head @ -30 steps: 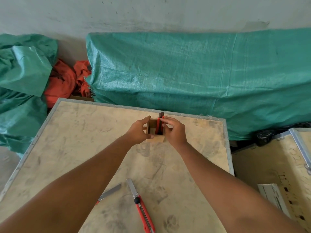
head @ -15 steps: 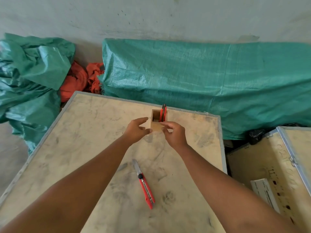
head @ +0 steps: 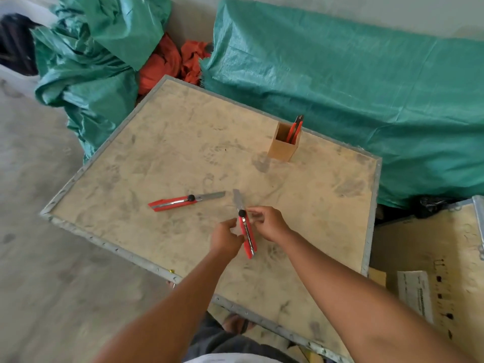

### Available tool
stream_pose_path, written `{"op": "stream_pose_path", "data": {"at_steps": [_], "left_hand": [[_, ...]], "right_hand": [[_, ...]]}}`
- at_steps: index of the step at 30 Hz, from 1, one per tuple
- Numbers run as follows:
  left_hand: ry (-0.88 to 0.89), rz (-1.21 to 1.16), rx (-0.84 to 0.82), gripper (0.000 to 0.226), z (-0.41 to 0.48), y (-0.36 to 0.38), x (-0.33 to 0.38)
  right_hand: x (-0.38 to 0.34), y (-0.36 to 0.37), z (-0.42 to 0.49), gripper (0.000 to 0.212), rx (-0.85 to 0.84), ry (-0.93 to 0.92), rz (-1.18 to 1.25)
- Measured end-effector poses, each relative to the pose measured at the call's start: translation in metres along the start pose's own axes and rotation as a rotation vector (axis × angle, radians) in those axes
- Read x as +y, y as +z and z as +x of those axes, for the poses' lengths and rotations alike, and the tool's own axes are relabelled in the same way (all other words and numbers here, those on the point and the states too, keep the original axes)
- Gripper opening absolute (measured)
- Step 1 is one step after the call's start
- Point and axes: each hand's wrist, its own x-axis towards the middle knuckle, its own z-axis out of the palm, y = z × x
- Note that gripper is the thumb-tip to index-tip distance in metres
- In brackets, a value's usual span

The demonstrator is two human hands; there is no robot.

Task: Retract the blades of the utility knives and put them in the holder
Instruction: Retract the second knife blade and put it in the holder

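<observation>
The work surface is a square plywood crate top (head: 167, 153) with a grey metal edge, its face marked with dark smudges. It stands on a bare concrete floor (head: 34, 258). Green tarpaulin (head: 340, 82) covers a bulky load behind the crate, a second heap of green tarpaulin lies at the far left, and orange cloth (head: 167, 61) shows between the two. A second wooden crate (head: 432, 258) stands at the right, bearing a white label.

Count of utility knives: four visible, all red.
- Two stand upright in the wooden holder (head: 281, 150), near the far edge of the crate top; their ends project above its rim.
- One loose knife (head: 180, 201) lies flat near the centre-left, blade extended and pointing right.
- One held knife (head: 246, 231) is near the front centre, blade extended and pointing away from the person.

Count of holders: one.

The left hand (head: 225, 238) grips the handle of the held knife. The right hand (head: 269, 222) pinches near the black slider knob with thumb and fingertips.
</observation>
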Motion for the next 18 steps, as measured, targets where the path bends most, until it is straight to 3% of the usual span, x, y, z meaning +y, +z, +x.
{"op": "stream_pose_path", "data": {"at_steps": [10,18], "left_hand": [[0.023,-0.008,0.096,0.044,-0.014,0.024,-0.008],[0.006,-0.07,0.069,0.053,-0.007,0.029,-0.015]], "right_hand": [[0.002,0.008,0.019,0.044,-0.055,-0.019,-0.127],[0.005,0.003,0.025,0.022,0.014,-0.023,-0.109]]}}
